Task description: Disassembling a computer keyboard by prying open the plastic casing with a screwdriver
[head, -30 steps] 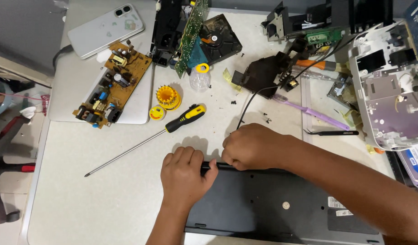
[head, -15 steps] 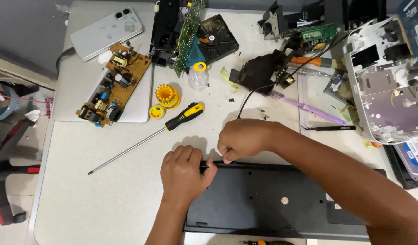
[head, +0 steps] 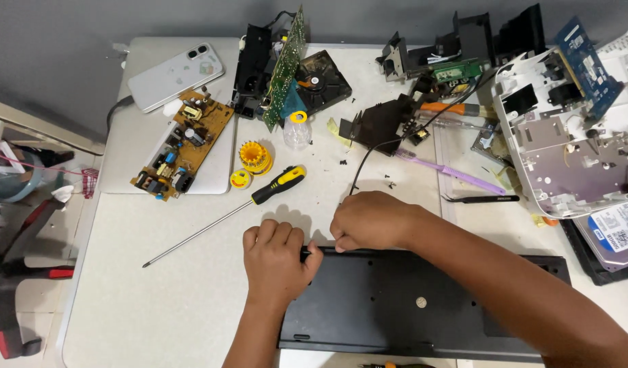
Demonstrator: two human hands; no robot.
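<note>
- Head view: the left hand (head: 276, 262) is curled over the top-left corner of a flat black panel (head: 409, 310), fingers folded down, thumb hooked on the far edge, grasping it.
- The right hand (head: 370, 221), just beside the left, is clenched against the same edge; what its fingertips pinch I cannot tell.
- The panel lies on the white table (head: 171, 300), reaching rightward under the right forearm.
- Beyond the left hand's knuckles lies a long screwdriver (head: 222, 217) with a yellow-black handle.
</note>
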